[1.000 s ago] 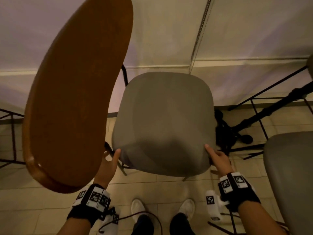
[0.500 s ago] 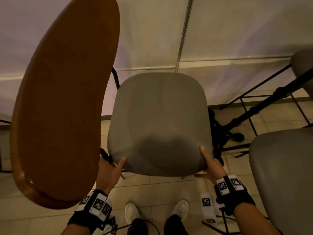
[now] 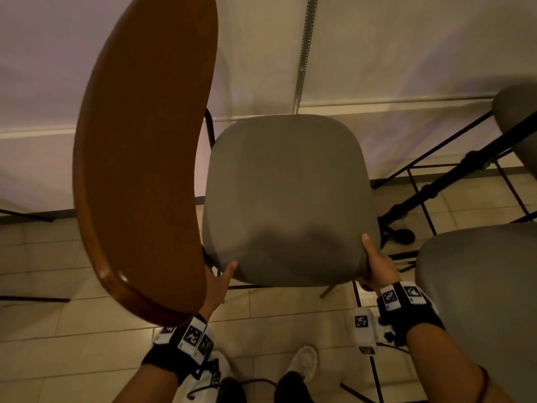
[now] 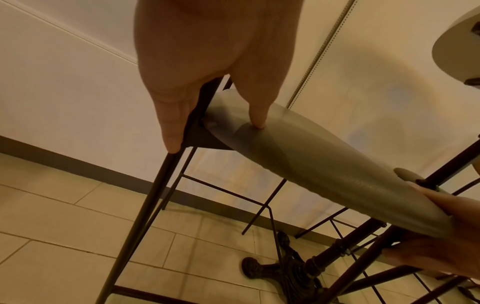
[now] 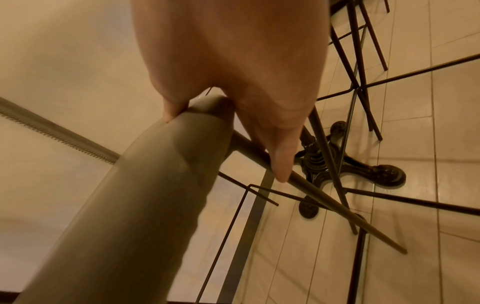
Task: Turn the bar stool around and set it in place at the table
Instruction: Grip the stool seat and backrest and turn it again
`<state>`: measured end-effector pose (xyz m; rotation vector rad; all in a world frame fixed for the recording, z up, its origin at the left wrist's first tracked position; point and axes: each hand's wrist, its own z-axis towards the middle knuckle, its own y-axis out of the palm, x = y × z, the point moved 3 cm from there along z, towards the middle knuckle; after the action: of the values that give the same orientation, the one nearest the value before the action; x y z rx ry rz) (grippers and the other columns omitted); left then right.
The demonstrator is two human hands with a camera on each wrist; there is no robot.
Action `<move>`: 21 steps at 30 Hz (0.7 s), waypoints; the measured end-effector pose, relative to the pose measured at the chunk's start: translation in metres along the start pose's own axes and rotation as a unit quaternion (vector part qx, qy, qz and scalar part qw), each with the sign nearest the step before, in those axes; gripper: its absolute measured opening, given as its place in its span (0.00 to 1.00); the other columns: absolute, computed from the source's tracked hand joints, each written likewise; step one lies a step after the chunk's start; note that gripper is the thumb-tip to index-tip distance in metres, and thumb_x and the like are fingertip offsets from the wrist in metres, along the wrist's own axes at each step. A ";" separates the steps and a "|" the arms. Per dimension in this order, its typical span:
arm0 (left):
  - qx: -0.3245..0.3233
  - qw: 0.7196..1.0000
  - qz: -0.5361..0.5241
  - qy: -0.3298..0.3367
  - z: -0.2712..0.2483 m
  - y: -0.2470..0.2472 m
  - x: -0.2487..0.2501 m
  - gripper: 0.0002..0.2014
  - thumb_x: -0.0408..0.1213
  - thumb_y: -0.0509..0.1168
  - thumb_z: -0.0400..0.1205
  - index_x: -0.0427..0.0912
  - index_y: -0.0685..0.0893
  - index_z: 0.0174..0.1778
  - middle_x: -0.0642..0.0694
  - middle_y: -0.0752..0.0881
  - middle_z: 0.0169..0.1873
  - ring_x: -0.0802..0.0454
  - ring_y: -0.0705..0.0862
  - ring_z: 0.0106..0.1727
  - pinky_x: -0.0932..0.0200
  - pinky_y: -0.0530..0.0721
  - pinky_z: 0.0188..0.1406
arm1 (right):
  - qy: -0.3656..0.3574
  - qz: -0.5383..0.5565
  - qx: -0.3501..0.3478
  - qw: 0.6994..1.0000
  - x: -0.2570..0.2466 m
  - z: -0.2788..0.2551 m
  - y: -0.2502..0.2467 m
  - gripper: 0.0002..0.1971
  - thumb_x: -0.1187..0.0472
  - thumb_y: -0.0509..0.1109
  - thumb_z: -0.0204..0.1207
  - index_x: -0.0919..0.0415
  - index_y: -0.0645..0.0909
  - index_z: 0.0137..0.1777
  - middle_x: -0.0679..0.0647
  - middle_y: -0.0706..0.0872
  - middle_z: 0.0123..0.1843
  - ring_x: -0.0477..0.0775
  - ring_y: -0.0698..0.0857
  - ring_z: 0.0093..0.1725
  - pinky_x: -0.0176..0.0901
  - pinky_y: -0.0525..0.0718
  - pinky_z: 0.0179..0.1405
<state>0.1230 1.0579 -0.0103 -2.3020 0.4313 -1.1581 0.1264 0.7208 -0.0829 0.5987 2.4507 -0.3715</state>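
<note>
Both hands are clamped on the near edge of the bar stool (image 3: 290,199): the left hand (image 3: 216,283) has its thumb on top of the grey seat cushion at the near left corner, with fingers reaching down beneath, and from the left wrist one finger lies along the dark metal leg (image 4: 145,203) just under the seat. The right hand (image 3: 377,266) takes the near right corner the same way, thumb up on the cushion, fingers curled under the edge; the right wrist view has a finger (image 5: 280,162) resting along a frame bar below the seat. Both are wrapped on, neither spread wide. The stool itself sits directly in front of the person, seat level-looking, close against the pale wall (image 3: 406,53), and just right of the brown wooden desk (image 3: 145,170) top, whose rounded edge overlaps the left wrist from above. Below, beige floor tiles (image 3: 276,315), the person's white shoes, and the ornate black desk base (image 4: 283,271) just beyond the stool's legs. A second grey seat (image 3: 479,301) sits to the right, near the right forearm
</note>
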 end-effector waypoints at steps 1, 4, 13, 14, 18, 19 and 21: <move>-0.008 1.000 -0.017 -0.003 -0.001 0.005 0.005 0.33 0.39 0.67 0.80 0.30 0.61 0.77 0.33 0.69 0.77 0.35 0.69 0.77 0.43 0.66 0.78 | -0.001 0.002 -0.001 1.000 -0.005 0.003 -0.002 0.45 0.37 0.72 0.67 0.68 0.65 0.74 0.65 0.77 0.69 0.69 0.78 0.64 0.60 0.85 0.52; -0.045 0.998 -0.040 -0.018 0.000 0.017 0.014 0.34 0.40 0.66 0.81 0.32 0.59 0.79 0.35 0.65 0.79 0.37 0.65 0.80 0.44 0.63 0.79 | -0.009 0.004 -0.009 1.000 -0.019 0.009 -0.008 0.55 0.31 0.75 0.53 0.64 0.65 0.75 0.63 0.77 0.67 0.68 0.79 0.63 0.61 0.84 0.55; -0.024 0.997 -0.070 -0.034 -0.001 0.025 0.016 0.32 0.40 0.72 0.77 0.38 0.67 0.75 0.36 0.73 0.74 0.36 0.71 0.75 0.43 0.69 0.74 | -0.127 -0.037 0.050 0.990 -0.018 0.005 -0.005 0.44 0.44 0.77 0.66 0.65 0.64 0.77 0.64 0.75 0.73 0.65 0.75 0.70 0.49 0.74 0.67; -0.021 0.997 -0.072 -0.034 -0.002 0.028 0.015 0.31 0.39 0.71 0.77 0.38 0.68 0.74 0.36 0.74 0.73 0.35 0.71 0.74 0.44 0.70 0.72 | -0.138 -0.057 0.058 0.987 -0.016 0.007 -0.006 0.41 0.46 0.75 0.70 0.67 0.65 0.76 0.65 0.75 0.73 0.65 0.75 0.69 0.46 0.73 0.64; -0.003 0.998 -0.069 -0.010 -0.001 0.029 0.015 0.28 0.35 0.72 0.76 0.35 0.71 0.71 0.35 0.76 0.72 0.36 0.73 0.73 0.46 0.72 0.70 | -0.174 -0.105 0.066 0.977 -0.021 0.013 -0.008 0.36 0.49 0.72 0.73 0.70 0.66 0.74 0.66 0.77 0.71 0.66 0.77 0.68 0.44 0.73 0.58; 0.001 0.997 -0.072 -0.008 0.000 0.029 0.015 0.28 0.35 0.72 0.76 0.34 0.71 0.71 0.34 0.76 0.72 0.36 0.73 0.73 0.46 0.71 0.71 | -0.174 -0.112 0.072 0.976 -0.020 0.016 -0.009 0.37 0.48 0.72 0.73 0.70 0.66 0.74 0.66 0.77 0.70 0.66 0.77 0.67 0.45 0.74 0.58; -0.003 0.997 -0.077 -0.019 0.002 0.030 0.016 0.30 0.35 0.72 0.76 0.34 0.69 0.72 0.34 0.75 0.73 0.37 0.72 0.75 0.45 0.70 0.72 | -0.171 -0.124 0.075 0.975 -0.019 0.022 -0.009 0.41 0.44 0.73 0.70 0.70 0.65 0.74 0.67 0.77 0.70 0.66 0.77 0.66 0.49 0.76 0.60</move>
<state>0.1325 1.0264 -0.0179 -2.3937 0.2475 -1.1850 0.1461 0.6988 -0.0877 0.2591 2.1782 -0.7044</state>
